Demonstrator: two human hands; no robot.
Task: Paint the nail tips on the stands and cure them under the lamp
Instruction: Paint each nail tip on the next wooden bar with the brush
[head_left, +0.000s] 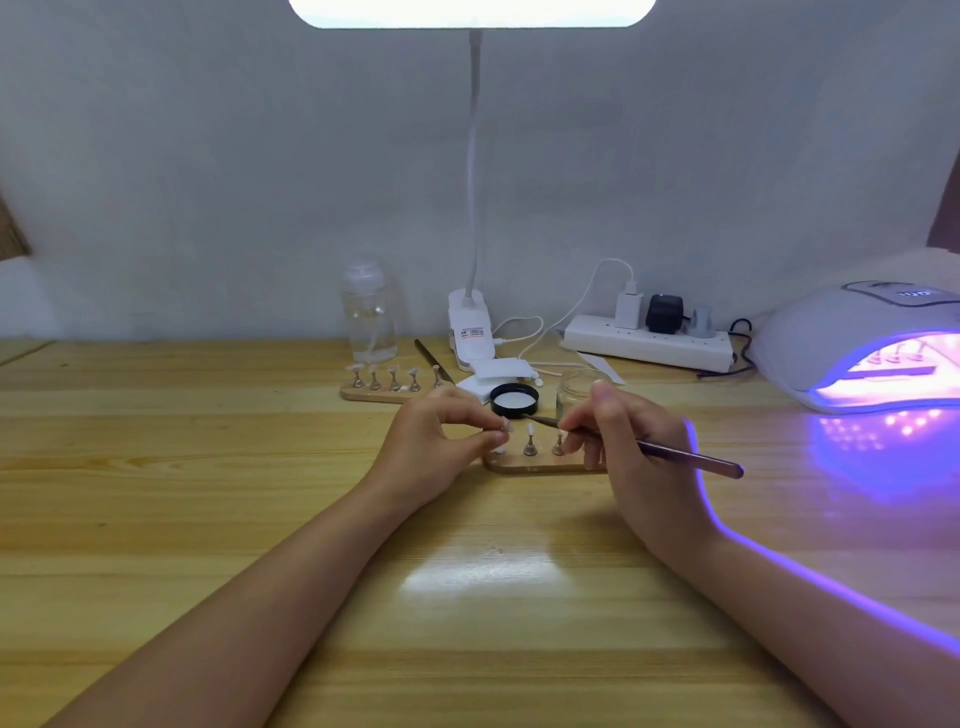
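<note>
The nail tip (505, 427) is sitting at the near stand's (540, 464) left end, where the left hand (436, 441) is pinching it. The right hand (623, 441) is gripping the brush (685, 457), its long axis pointing leftward toward that tip.

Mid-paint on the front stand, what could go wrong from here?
1. The left hand pinches a tip beside the brush end; a slip could smear paint onto the fingers.
2. The open jar stands just behind the right hand; pulling back might tip it.
3. The right hand rests over the stand, close to its other tips.
</note>
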